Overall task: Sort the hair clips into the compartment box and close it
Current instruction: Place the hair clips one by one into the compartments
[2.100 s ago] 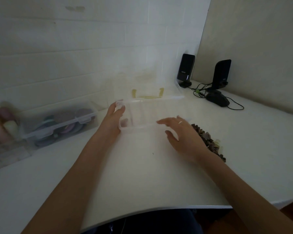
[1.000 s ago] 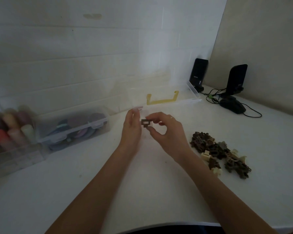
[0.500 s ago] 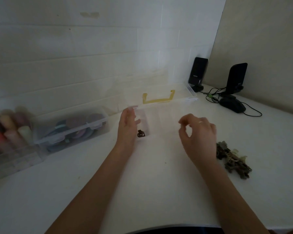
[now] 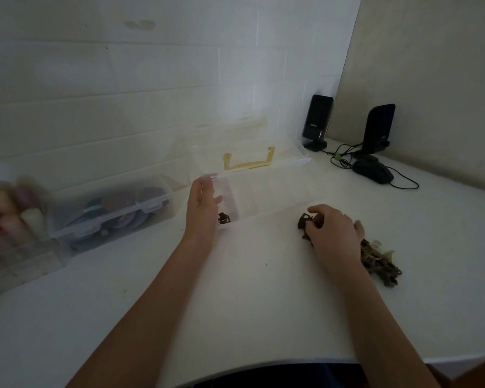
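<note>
A clear compartment box (image 4: 266,196) stands open at the middle of the white table, its lid with a yellow handle (image 4: 248,161) leaning back toward the wall. One dark brown hair clip (image 4: 224,218) lies in its leftmost compartment. My left hand (image 4: 203,210) rests flat against the box's left end, fingers extended. A pile of brown and cream hair clips (image 4: 375,259) lies to the right of the box. My right hand (image 4: 332,229) is down on the pile's left end, fingers curled around a dark clip (image 4: 305,222).
A closed clear box of round coloured items (image 4: 109,211) and a container of coloured rolls (image 4: 6,217) sit at the left. Two black speakers (image 4: 317,121) and a black mouse (image 4: 373,170) with cables stand at the back right. The table's front edge runs near my body.
My right hand dropped a brown clip into the leftmost compartment, then swung right and came down on the clip pile. My left hand stayed at the box's left end.
</note>
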